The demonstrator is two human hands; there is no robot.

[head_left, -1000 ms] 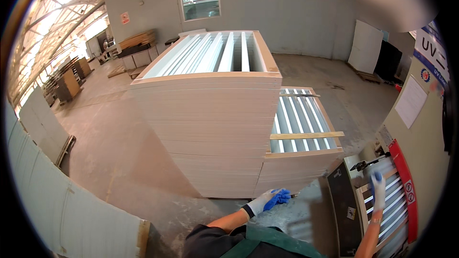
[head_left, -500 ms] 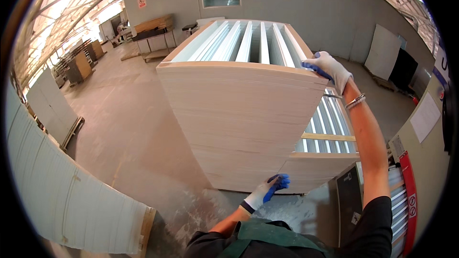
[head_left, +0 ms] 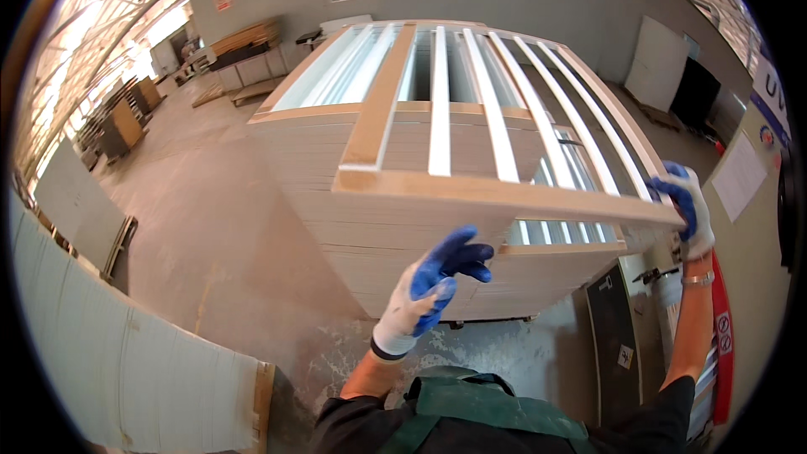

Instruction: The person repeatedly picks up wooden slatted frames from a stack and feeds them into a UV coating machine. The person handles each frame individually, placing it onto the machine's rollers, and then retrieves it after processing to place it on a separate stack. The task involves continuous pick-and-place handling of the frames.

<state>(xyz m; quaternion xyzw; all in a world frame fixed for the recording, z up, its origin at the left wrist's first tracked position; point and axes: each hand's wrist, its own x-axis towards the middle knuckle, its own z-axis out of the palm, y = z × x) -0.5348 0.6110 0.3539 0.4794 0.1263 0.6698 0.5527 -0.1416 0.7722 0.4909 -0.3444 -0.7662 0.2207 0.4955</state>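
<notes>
A wooden slatted frame (head_left: 471, 181) with white slats is lifted off a tall stack of the same frames (head_left: 328, 176) and tilts toward me. My right hand (head_left: 685, 206), in a blue-and-white glove, grips the frame's near right corner. My left hand (head_left: 433, 286), gloved the same way, is raised just under the frame's near edge with its fingers spread, holding nothing. A lower stack of frames (head_left: 572, 240) shows behind the lifted one on the right.
Large white panels (head_left: 126, 353) lean at the lower left. A dark machine with a red part (head_left: 723, 345) stands at the right. Concrete floor (head_left: 210, 235) spreads to the left, with pallets and cabinets (head_left: 244, 55) at the back wall.
The top frame has come up off the stack and slid toward me. My right hand moved out with its corner; my left hand rose from low by the stack to under the frame's edge.
</notes>
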